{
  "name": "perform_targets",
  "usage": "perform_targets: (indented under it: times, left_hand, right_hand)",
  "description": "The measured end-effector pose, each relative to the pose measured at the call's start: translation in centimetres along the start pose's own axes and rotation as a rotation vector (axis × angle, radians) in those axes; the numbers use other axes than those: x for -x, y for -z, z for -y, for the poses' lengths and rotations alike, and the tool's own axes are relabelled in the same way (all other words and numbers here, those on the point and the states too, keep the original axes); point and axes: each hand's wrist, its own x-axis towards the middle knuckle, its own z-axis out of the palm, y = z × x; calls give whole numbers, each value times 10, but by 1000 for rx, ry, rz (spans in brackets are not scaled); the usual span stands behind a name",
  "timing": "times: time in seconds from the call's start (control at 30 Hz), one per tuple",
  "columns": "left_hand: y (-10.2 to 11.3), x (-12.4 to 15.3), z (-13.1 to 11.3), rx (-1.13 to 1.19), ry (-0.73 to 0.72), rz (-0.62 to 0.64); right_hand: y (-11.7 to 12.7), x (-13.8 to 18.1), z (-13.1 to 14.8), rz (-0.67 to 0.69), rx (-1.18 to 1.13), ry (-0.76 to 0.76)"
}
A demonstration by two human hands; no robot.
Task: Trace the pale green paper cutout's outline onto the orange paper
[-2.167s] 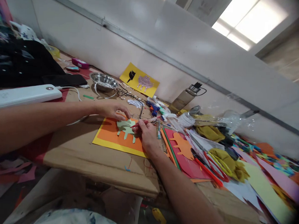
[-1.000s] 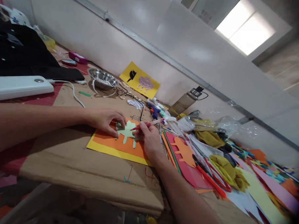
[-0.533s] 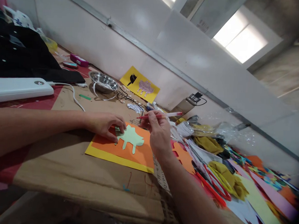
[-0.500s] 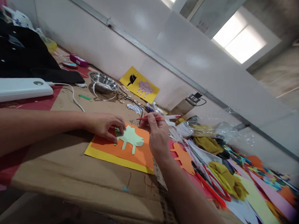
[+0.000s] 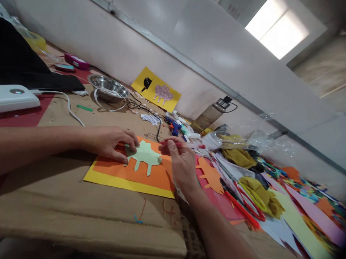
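A pale green paper cut-out (image 5: pixel 144 154) lies on an orange sheet (image 5: pixel 148 175), which rests on a yellow sheet (image 5: pixel 113 181) on brown cardboard (image 5: pixel 72 201). My left hand (image 5: pixel 109 142) presses its fingertips on the left edge of the green cut-out, pinning it. My right hand (image 5: pixel 181 162) hovers just right of the cut-out, fingers pinched round a red pen (image 5: pixel 183 145) held level above the paper.
Right of my right hand lie a red sheet with an orange cut-out (image 5: pixel 209 177), red and yellow scissors (image 5: pixel 248 205), olive cloth (image 5: pixel 262 188) and loose coloured papers. Behind stand a steel bowl (image 5: pixel 108 87), a blue glue gun (image 5: pixel 173 125), a bottle (image 5: pixel 209 115) and a yellow card (image 5: pixel 155 89). A white device (image 5: pixel 10 97) lies at left.
My right hand lifted the pen off the green cut-out, raised it, then lowered it beside the cut-out. My left hand stayed on the cut-out. The view shifted slightly.
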Motion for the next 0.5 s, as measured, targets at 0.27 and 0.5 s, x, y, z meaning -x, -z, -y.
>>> perform_targets:
  times: [0.27, 0.5]
  left_hand:
    - [-2, 3, -4, -42, -19, -37]
    - [-2, 5, -2, -73, -48, -44]
  right_hand:
    - [-2, 6, -7, 172, 240, -1]
    - [-3, 6, -3, 181, 267, -2]
